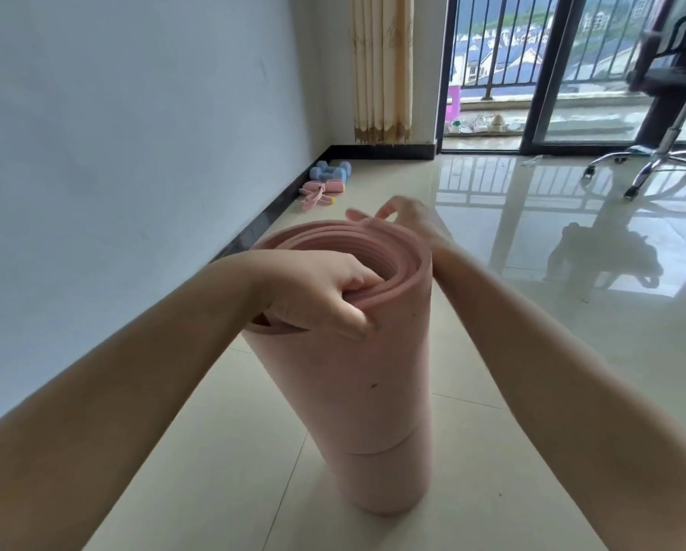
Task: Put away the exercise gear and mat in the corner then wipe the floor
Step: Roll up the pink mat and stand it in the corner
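Observation:
A rolled pink exercise mat (369,391) stands upright on the tiled floor in the middle of the view. My left hand (313,292) grips its top rim, fingers curled inside the roll and thumb outside. My right hand (405,218) is at the far side of the rim, fingers bent over the mat's edge. Blue dumbbells (330,171) and a pink skipping rope (320,192) lie on the floor against the wall, near the corner.
A white wall (134,153) with a dark skirting board runs along the left. A beige curtain (383,69) hangs in the corner. An office chair (667,109) stands at the right by the sliding balcony door (540,73). The glossy floor (532,312) spreads to the right.

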{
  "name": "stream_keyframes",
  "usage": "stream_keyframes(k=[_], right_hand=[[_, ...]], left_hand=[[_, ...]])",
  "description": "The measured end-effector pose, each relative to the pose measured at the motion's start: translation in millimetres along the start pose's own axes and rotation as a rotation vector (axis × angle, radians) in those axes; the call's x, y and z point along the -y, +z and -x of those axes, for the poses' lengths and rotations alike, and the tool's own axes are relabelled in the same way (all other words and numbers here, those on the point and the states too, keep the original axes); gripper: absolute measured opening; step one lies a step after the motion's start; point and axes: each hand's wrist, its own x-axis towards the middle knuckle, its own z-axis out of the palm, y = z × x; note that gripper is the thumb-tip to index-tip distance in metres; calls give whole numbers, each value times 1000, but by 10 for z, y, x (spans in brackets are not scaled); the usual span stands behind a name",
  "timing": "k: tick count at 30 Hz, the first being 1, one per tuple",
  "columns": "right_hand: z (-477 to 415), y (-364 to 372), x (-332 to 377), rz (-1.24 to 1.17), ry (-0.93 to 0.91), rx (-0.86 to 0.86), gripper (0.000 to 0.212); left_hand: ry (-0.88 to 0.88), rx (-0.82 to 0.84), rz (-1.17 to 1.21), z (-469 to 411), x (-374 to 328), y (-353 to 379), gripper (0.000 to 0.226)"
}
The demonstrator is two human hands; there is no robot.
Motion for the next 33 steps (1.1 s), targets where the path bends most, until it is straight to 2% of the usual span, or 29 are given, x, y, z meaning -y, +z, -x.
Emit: stream_keyframes(k=[2,5,6,8,9,10,11,12,13,14,15,17,19,21,22,24,27,30,33], right_hand=[[144,-200,-27,-266,117,98,58],[364,-489,-85,-534,214,241,63],[438,-549,-106,-603,205,278,61],[577,-593,-140,-642,152,312,62],[629,-571,-157,-605,121,318,64],[678,-531,-153,-562,98,311,67],[713,-480,-148,-526,87,303,71],[738,-411,-132,-518,81,291,75],[753,-339,-112,-525,80,269,79],[762,-275,-80,-535,91,241,81],[755,-209,-51,-541,100,212,81],[742,-112,-9,-541,115,149,77],[742,-95,4,-481,117,88,72],[775,-159,20,-436,130,86,43],[792,-202,18,-403,135,89,38],[849,-312,54,-291,152,80,49],[968,-556,192,-192,168,104,46],[997,-1034,464,-227,173,134,45],[890,-1775,951,-348,198,82,43]], left_hand=[[4,-96,-105,-49,38,24,16],[28,-373,-270,-44,63,105,30],[91,-537,-316,-21,88,138,38],[162,-967,-284,86,123,171,45],[57,-1173,-225,132,183,177,49],[-156,-1303,-182,179,243,180,57],[-411,-1261,-80,223,351,183,67],[-590,-1085,118,243,455,186,74],[-634,-897,399,233,512,196,73],[-581,-757,683,196,546,214,61],[-525,-717,831,152,553,238,46],[-487,-780,787,53,515,243,33],[-518,-759,679,-20,484,225,42],[-595,-694,613,-14,410,174,46],[-621,-668,607,3,375,155,47],[-651,-648,604,55,251,111,51],[-704,-715,646,206,-47,-13,54],[-727,-785,738,416,-456,-334,52],[-662,-858,786,590,-953,-1069,40]])
